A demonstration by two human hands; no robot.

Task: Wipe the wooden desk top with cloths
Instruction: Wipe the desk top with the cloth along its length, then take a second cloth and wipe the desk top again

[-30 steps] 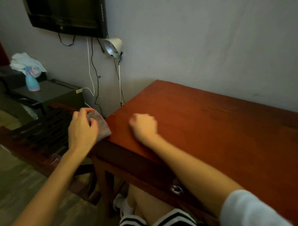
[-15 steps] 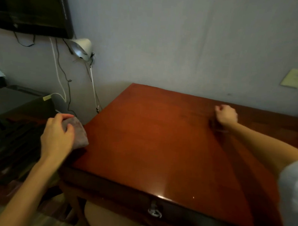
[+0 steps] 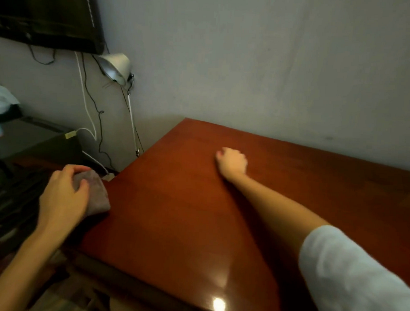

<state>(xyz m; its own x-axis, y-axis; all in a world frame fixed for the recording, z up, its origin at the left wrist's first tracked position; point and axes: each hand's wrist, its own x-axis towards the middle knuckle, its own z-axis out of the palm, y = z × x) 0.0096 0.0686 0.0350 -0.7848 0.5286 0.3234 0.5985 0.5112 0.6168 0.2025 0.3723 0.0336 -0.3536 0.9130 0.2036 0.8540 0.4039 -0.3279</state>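
Left hand bunches a grey cloth, likely soft and light, at the desk top left edge; right hand curled, contents unseen.

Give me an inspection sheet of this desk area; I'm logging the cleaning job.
Surface: desk glossy, light glare near the front edge.
Job's things: cloth at the desk's left edge.
Clutter: nothing seen.
Grips: left hand holds the cloth; right hand fisted on the desk, any cloth hidden.
Cables: black and white cables hang down the wall below the TV.
Surroundings: lamp beside the desk's far left corner.
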